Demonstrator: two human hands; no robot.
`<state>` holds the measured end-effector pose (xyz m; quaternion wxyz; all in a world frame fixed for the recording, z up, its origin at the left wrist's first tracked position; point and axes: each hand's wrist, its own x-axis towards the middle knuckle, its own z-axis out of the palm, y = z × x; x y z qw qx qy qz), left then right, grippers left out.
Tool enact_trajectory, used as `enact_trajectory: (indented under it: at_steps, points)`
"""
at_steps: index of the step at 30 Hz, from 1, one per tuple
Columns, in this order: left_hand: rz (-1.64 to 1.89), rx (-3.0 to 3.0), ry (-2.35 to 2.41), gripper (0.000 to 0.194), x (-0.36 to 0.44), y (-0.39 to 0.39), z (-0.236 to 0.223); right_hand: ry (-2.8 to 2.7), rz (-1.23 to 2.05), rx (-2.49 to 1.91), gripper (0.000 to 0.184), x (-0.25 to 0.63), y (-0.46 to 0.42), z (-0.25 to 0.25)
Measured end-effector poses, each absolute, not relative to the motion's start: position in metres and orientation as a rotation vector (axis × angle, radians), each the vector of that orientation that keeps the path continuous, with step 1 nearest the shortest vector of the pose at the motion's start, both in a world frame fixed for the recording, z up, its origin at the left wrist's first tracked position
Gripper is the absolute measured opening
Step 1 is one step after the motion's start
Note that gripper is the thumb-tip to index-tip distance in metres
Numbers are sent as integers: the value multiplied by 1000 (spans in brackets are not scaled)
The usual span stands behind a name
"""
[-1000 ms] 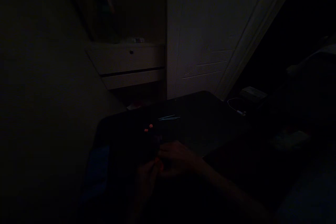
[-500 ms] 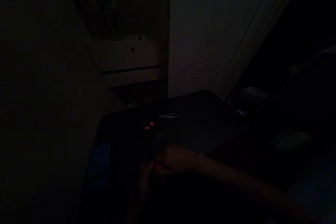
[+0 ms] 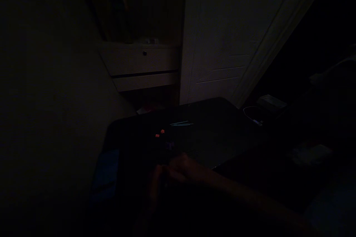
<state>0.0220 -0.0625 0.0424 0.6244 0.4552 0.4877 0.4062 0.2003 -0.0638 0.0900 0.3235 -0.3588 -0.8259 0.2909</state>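
In very dim light my right hand [image 3: 184, 168] is closed above the near part of a dark table [image 3: 217, 129], its fingertips close against my left hand [image 3: 157, 181]. The left fingers look bent together too. Whatever lies between the hands is too dark to make out. Just beyond them is a faint purple cluster of small pieces [image 3: 170, 145]. Farther off lie two small orange pieces [image 3: 160, 133], and to their right several thin pale-blue sticks [image 3: 181, 123].
A blue flat object [image 3: 105, 172] lies at the table's left edge. Behind stand a cabinet with a drawer [image 3: 144, 61] and a pale door [image 3: 219, 44]. To the right are a box [image 3: 271, 102] and a white cable [image 3: 249, 113].
The view has shifted slightly, so the table and room sit a little farther right. A red-orange spot between my hands no longer shows. My right hand has turned a little.
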Motion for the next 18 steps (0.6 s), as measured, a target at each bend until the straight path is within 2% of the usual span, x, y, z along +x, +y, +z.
enact_trajectory:
  at_steps: [2,6,9,13,16,18]
  points:
    - [983,1076,1122,75,22,-62,51,-1932,833,-1089,61,198,-61,91]
    - [1098,1349,1226,51,21,-65,67,-1617,964,-1291,69,192,-58,92]
    - [1180,1521,1175,36,21,-66,70,-1561,999,-1320,75,184,-59,89]
    - [1218,1593,1171,33,21,-67,65,-1611,1008,-1372,79,173,-66,77]
    - [1226,1577,1186,31,20,-69,63,-1761,926,-1380,77,174,-72,68]
    - [1223,1549,1184,32,20,-69,62,-1839,837,-1365,66,179,-75,65]
